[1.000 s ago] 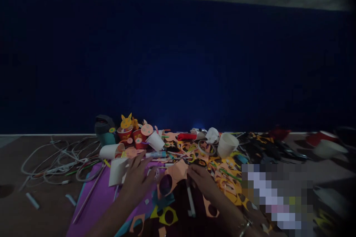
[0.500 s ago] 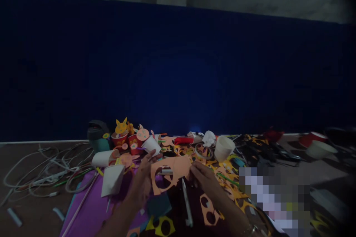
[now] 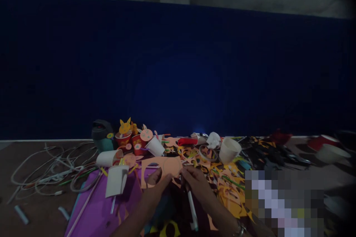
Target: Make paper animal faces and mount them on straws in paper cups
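Observation:
My left hand [image 3: 158, 189] grips a peach paper sheet [image 3: 174, 166] with a round hole cut in its left part, the thumb over its lower edge. A faint round outline shows on the sheet's right part. My right hand [image 3: 196, 183] is closed at the sheet's right edge, fingertips pinched against it. Below that hand a white pen-like stick [image 3: 191, 209] slants downward; whether the hand touches it I cannot tell. Under my hands lie dark sheets and a yellow paper offcut [image 3: 168, 228] with holes.
White paper cups [image 3: 115, 181] and red cups [image 3: 139, 144] with paper animal faces stand left, by a teal and black container [image 3: 102, 137]. Pale cables [image 3: 50, 170] tangle at far left. Orange and yellow offcuts [image 3: 230, 196] spread right, below a white cup [image 3: 230, 150]. A blue panel [image 3: 178, 70] rises behind.
The peach sheet has moved left and turned a little. My left hand has shifted right from its left edge to its lower middle. My right hand stays at the right edge.

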Available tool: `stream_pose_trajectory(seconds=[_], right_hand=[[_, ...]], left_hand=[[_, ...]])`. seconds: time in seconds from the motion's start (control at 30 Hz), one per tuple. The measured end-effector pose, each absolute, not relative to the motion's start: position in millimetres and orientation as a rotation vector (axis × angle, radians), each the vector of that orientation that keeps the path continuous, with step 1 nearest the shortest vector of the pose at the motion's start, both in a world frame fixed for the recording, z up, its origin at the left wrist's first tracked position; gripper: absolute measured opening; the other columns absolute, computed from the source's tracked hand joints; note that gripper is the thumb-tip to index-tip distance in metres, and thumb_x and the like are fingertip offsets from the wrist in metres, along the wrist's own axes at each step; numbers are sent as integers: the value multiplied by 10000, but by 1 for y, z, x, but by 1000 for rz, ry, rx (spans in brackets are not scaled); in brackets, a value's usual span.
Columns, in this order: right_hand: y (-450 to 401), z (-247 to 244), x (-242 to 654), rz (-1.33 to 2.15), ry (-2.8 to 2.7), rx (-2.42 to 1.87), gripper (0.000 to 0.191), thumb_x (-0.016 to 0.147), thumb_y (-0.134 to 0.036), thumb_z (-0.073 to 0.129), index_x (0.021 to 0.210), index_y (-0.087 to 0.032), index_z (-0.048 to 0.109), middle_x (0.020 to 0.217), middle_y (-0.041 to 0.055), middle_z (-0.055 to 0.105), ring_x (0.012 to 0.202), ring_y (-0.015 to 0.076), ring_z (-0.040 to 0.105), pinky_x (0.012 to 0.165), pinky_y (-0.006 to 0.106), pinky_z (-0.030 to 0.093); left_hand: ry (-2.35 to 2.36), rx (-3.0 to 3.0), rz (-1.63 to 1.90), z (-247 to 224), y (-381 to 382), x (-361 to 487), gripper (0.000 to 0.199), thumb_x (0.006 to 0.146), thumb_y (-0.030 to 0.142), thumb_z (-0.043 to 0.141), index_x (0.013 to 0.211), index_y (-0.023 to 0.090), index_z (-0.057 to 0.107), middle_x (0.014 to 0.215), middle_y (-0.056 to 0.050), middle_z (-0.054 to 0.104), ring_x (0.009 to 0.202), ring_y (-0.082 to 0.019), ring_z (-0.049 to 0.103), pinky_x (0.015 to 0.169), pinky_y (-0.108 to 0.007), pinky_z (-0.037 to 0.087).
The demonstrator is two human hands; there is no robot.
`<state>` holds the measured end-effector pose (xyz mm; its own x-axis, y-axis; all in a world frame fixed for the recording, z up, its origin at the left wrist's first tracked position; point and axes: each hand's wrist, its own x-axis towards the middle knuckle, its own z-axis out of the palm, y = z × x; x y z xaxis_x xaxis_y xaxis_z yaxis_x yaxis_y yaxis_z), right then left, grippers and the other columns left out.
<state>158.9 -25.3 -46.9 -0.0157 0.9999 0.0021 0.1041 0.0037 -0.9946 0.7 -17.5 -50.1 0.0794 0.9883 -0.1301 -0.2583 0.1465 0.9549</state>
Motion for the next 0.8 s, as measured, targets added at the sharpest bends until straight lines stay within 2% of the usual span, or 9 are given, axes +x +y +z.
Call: stream_pose_trajectory(seconds=[0.07,0.1,0.17,0.23,0.33,0.47,0.67,0.8], right_hand=[[-24,-44,168,1004,-1487,-1385,390,882,-422,376,663,-169,576,590,4,584,513,126,529,501,229,387],[-24,-43,174,845,-1581,-1459,357,894,-366,364,737,-168,616,668,28,621,638,157,581,599,246,428],[-22,-42,188,494,-1719,-1647,258,846,-221,421,993,-158,624,946,87,646,906,207,584,811,292,425],[-22,-43,199,308,-1893,-1884,359,766,-112,452,1094,-121,596,1051,138,607,1016,246,543,880,331,396],[-25,-46,204,163,-2015,-2152,440,721,-91,459,1147,-103,569,1061,170,585,1013,289,538,843,373,406],[-29,-44,201,98,-2096,-2228,471,703,-84,467,1164,-125,554,1048,163,602,980,307,559,815,387,400],[-27,-30,207,158,-2180,-2125,422,687,-43,429,1045,-157,623,995,124,653,927,266,603,764,329,402],[-27,-27,213,275,-2181,-2009,479,657,-44,444,1084,-182,611,1019,107,663,971,253,590,789,310,387]], left_hand=[[1010,914,1232,-54,-13,1,238,669,357,706,836,191,666,810,-38,702,785,-211,647,746,-294,505],[1017,882,1260,-56,-11,0,234,677,359,703,831,188,660,769,-24,695,736,-195,644,707,-276,505],[1035,824,1300,-60,-9,-1,232,674,364,709,812,188,647,721,0,677,676,-168,631,653,-243,494],[1063,811,1314,-62,-8,-3,220,672,372,709,777,194,635,700,16,664,650,-145,615,622,-215,473],[1106,868,1297,-63,-8,-6,215,679,386,698,732,193,619,664,26,645,601,-121,583,563,-191,435],[1149,910,1278,-63,-8,-7,232,686,391,690,680,180,594,603,27,614,530,-108,540,502,-182,398],[1047,802,1355,-60,-8,-5,220,675,345,712,762,185,590,658,19,628,591,-113,583,576,-195,445],[1047,759,1389,-62,-6,-5,229,672,367,703,765,202,574,675,30,627,624,-116,599,622,-210,456]])
